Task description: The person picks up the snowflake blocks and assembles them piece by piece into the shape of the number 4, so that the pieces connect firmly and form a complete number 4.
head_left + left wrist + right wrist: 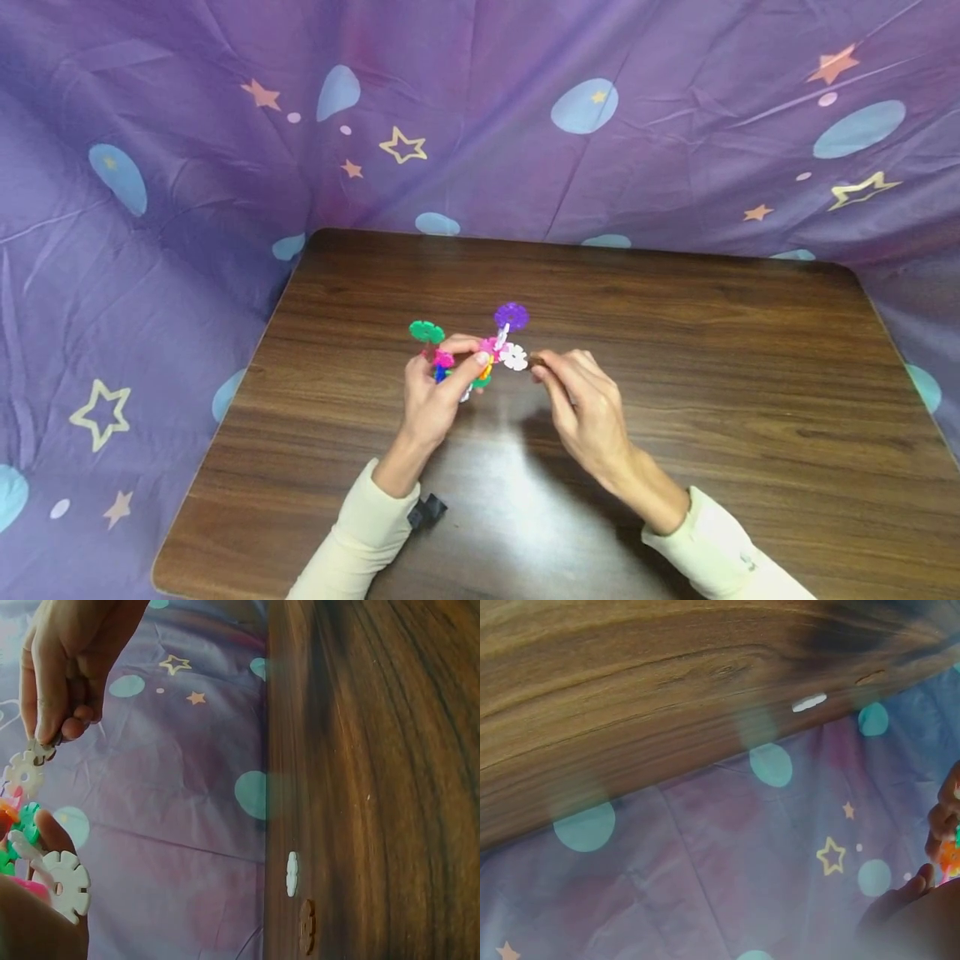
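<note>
My left hand [435, 387] grips a cluster of interlocking flower-shaped plastic discs [491, 346], pink, orange, green, blue and white. A green disc [427, 331] sticks up at its left and a purple disc [512, 316] stands at its top. On the cluster's right side a white disc [514, 357] juts toward my right hand [592, 408]. Between thumb and fingertips that hand pinches a small brown disc [537, 360], mostly covered by the fingers. In the left wrist view the pinched disc appears right at the white disc's [24, 774] edge; whether they are joined is unclear.
Both hands are above a brown wood-grain table [750, 375]. A loose white disc [292, 874] and a brown disc [307, 927] lie on the tabletop in the wrist views. Behind the table hangs a purple starred cloth [480, 108]. Near my left sleeve is a black item [429, 512].
</note>
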`<action>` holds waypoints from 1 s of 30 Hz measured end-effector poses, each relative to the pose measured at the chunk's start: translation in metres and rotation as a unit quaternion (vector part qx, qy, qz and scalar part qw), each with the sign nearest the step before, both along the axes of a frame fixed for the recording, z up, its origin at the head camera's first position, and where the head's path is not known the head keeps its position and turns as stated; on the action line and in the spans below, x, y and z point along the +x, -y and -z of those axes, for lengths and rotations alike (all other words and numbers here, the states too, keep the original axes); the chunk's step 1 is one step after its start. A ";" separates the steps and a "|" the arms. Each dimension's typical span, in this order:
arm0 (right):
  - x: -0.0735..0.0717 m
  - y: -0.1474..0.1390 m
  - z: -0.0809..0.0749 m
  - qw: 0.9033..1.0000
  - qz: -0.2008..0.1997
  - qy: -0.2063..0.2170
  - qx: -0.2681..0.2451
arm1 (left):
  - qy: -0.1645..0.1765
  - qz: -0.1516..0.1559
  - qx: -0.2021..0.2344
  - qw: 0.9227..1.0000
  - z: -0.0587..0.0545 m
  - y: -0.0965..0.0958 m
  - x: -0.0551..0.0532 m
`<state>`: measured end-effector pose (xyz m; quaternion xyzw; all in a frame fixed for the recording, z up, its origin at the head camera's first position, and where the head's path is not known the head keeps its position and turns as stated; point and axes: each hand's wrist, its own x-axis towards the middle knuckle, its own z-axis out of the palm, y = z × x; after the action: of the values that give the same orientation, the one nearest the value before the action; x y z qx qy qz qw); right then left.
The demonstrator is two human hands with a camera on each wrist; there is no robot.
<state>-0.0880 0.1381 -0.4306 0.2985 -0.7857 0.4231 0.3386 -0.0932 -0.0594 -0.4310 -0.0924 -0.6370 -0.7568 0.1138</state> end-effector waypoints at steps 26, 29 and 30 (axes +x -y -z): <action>0.004 0.001 -0.003 0.988 0.040 0.139 0.049 | 0.006 0.048 -0.115 0.992 -0.011 0.016 -0.014; 0.005 -0.001 -0.003 0.985 0.043 0.161 0.049 | -0.015 0.067 -0.155 0.986 -0.019 0.020 -0.020; 0.006 -0.001 -0.003 0.984 0.042 0.169 0.047 | -0.018 0.078 -0.168 0.983 -0.022 0.021 -0.022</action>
<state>-0.0823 0.1388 -0.4278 0.2051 -0.8624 0.4157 0.2036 -0.1148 -0.0802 -0.4089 -0.1729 -0.7440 -0.6435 0.0489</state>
